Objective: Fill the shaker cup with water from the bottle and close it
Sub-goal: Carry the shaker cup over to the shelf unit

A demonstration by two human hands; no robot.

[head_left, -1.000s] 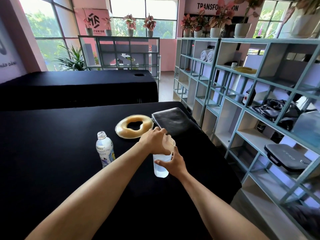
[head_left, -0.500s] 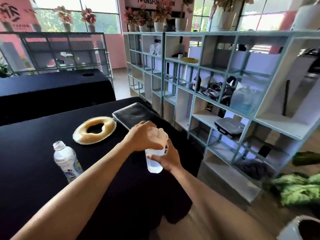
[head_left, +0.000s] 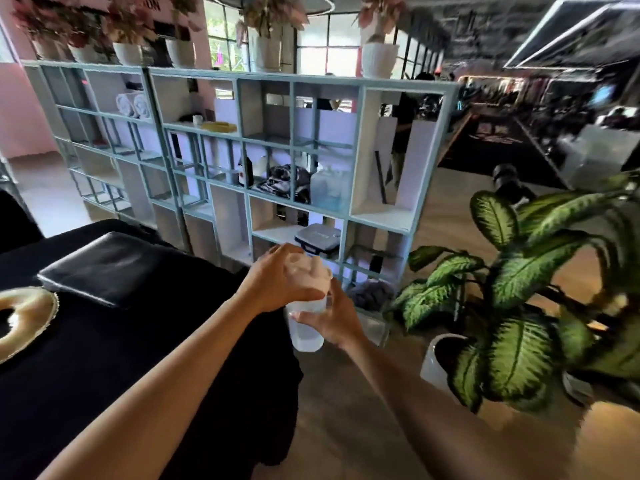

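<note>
The clear shaker cup (head_left: 304, 336) holds water and hangs in the air past the right end of the black table (head_left: 104, 358), above the wooden floor. My right hand (head_left: 332, 320) grips its side from the right. My left hand (head_left: 277, 282) covers the top, closed over the white lid (head_left: 310, 271), which shows blurred between the fingers. The water bottle is out of view.
A black cushion (head_left: 104, 268) and a tan ring-shaped pad (head_left: 24, 317) lie on the table. A light-blue shelf unit (head_left: 259, 161) stands behind the cup. A large potted plant (head_left: 519, 306) in a white pot fills the right side.
The view has swung right, taking the water bottle out of frame. Both hands have carried the cup off the table and past its right end, left hand still over the lid.
</note>
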